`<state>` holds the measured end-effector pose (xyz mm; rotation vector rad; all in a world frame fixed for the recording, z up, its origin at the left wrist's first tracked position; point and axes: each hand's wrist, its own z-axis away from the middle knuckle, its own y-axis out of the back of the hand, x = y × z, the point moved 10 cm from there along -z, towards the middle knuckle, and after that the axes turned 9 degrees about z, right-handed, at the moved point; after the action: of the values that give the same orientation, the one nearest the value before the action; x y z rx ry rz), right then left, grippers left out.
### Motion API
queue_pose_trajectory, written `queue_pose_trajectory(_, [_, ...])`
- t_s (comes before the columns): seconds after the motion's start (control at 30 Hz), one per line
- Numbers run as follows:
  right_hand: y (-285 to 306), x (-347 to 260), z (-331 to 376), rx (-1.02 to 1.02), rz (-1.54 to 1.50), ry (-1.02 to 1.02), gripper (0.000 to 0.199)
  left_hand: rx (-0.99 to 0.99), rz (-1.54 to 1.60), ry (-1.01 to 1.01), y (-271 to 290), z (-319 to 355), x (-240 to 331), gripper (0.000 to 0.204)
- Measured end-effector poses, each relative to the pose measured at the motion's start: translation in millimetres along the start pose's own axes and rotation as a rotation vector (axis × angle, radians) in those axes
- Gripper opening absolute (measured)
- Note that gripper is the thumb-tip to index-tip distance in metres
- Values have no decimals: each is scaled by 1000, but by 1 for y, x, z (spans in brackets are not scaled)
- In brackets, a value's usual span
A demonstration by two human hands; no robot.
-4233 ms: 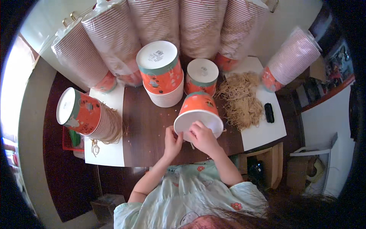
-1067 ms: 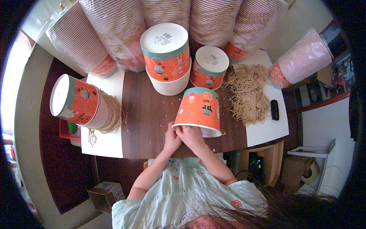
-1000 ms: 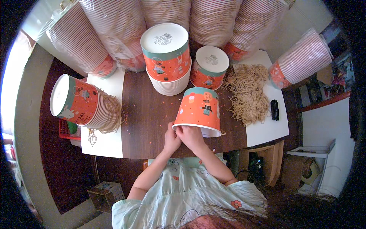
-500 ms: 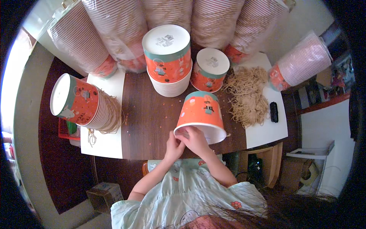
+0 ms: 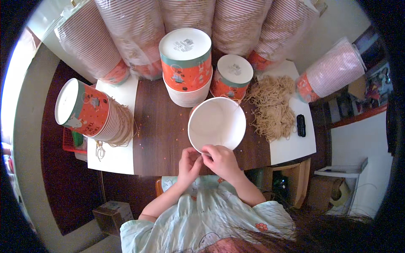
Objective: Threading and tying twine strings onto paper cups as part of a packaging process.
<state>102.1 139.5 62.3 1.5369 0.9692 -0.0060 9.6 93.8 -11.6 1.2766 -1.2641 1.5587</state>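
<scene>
- Currently, left hand (image 5: 190, 165) and right hand (image 5: 222, 162) pinch one cup (image 5: 217, 122) by its near rim.
- Six wrapped stacks (image 5: 187, 17), one string pile (image 5: 274, 110).
- Cup is near the front edge of the table (image 5: 158, 135), with room between it and left stack (image 5: 93, 110).

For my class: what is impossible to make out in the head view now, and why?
All in the head view:
Anything between the left hand and right hand, at the rim of the open cup: covered by the hands.
Middle back stack: top cut off by the upper edge.
Short upturned cup: inside hidden by its base, whose print is too small.
</scene>
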Motion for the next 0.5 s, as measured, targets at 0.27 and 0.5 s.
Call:
queue_pose_trajectory(0.27, [6,-21,6,-51,59,56,14,127,469,206,12,-3,0,14])
queue_pose_trajectory(0.5, [3,-2,3,-236,-245,8,11,-12,-212,13,17,-2,29,9])
